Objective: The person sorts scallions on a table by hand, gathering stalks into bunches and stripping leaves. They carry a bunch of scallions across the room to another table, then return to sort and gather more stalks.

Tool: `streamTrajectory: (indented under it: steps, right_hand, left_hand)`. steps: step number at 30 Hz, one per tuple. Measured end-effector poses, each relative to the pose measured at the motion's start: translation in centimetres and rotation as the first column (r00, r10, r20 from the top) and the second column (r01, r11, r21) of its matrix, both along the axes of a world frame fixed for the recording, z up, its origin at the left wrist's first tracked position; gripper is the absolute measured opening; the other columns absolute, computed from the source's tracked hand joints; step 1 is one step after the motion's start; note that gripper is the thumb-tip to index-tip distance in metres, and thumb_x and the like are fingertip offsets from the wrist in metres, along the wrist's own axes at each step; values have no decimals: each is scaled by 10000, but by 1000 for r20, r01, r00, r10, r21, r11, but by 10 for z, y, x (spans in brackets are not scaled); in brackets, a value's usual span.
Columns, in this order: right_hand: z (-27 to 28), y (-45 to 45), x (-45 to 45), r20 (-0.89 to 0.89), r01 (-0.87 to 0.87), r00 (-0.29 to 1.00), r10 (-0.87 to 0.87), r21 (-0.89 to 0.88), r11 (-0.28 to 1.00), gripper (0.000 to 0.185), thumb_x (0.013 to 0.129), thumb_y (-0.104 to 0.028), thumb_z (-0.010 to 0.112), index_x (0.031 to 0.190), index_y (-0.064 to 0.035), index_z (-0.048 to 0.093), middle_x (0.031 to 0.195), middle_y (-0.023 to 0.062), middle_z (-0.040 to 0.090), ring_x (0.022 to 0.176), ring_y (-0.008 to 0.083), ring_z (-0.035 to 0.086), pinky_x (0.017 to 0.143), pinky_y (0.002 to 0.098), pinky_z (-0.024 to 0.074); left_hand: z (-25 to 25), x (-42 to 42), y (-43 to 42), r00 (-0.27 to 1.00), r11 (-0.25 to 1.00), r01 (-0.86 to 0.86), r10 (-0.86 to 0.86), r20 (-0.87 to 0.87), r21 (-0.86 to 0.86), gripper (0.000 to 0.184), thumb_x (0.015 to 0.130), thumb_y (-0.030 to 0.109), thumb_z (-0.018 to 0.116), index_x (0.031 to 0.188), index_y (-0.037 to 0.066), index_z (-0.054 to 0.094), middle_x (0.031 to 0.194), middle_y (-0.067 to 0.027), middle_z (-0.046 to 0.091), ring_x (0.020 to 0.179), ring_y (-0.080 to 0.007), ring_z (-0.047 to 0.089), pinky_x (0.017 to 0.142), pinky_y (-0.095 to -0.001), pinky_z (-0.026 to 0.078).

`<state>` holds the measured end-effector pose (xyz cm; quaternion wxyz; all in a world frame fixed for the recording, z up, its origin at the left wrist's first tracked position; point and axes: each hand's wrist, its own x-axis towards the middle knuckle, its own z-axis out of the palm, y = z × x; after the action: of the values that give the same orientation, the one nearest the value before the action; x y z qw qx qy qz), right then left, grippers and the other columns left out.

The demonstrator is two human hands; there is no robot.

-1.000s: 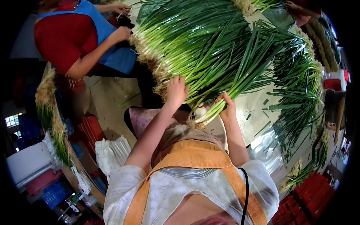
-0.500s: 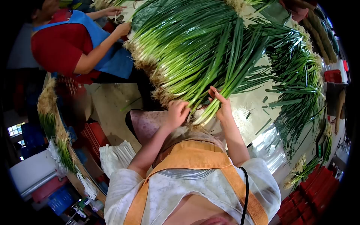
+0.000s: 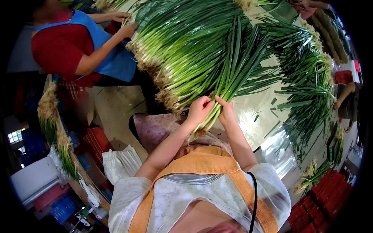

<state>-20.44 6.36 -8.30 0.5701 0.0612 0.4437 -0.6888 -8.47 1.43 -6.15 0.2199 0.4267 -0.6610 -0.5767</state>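
A small bunch of green onions [image 3: 227, 83] slants up and to the right in front of me, its white root ends low, above my lap. My left hand [image 3: 200, 110] is closed around the left side of its stalks. My right hand [image 3: 226, 110] grips the same stalks from the right, thumb on top, close beside my left fingers. Just beyond both hands lies a large pile of green onions [image 3: 186, 62], roots toward the left and leaves toward the upper right.
A co-worker in a blue apron [image 3: 112, 58] handles stalks at the upper left. More green onions [image 3: 307, 66] line the table [image 3: 248, 112] on the right, with cut leaf pieces nearby. Red crates [image 3: 322, 194] stand lower right; another person's arm [image 3: 345, 95] shows at the right edge.
My left hand has moved from the pile's root side to the bunch and closed on it. The bunch has shifted slightly left and stands more upright. The co-worker's hands have moved closer together.
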Motion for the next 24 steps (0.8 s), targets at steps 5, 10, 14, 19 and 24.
streamTrajectory:
  steps: [5,10,14,19,24]
  right_hand:
    - [4,1,0,0,7,1000,-7,14,1000,271,745,36,645,971,-15,505,909,101,606,790,207,604,689,314,507]
    - [7,1,-2,0,22,1000,-22,3,1000,251,743,23,654,935,-25,501,875,84,594,755,192,594,654,303,501]
    - [7,3,-3,-37,-5,999,7,72,997,274,739,25,653,974,-17,519,882,90,608,772,193,600,672,303,503]
    - [6,2,-4,-34,-23,999,24,33,999,312,729,33,648,1019,-1,537,914,108,629,785,195,604,700,309,504]
    - [-2,5,-12,-50,43,998,-41,44,998,312,730,24,649,1019,-2,535,922,113,636,781,192,606,695,301,498]
  left_hand:
    - [-14,10,6,988,978,-58,85,-129,200,129,900,122,546,826,17,545,698,39,498,645,-31,411,576,-199,349]
    - [-15,15,4,975,940,-34,106,-197,339,166,900,151,544,827,2,534,663,14,481,603,-65,406,550,-237,355]
    - [-19,14,8,988,963,10,32,-149,270,164,905,153,539,821,12,530,665,20,464,603,-59,392,549,-227,343]
    - [-13,17,10,992,974,-9,37,-121,228,179,912,160,531,806,18,509,681,16,489,611,-58,404,555,-221,350]
    - [-5,25,6,979,932,58,17,-203,357,173,947,163,461,840,32,497,733,6,534,632,-74,456,572,-224,394]
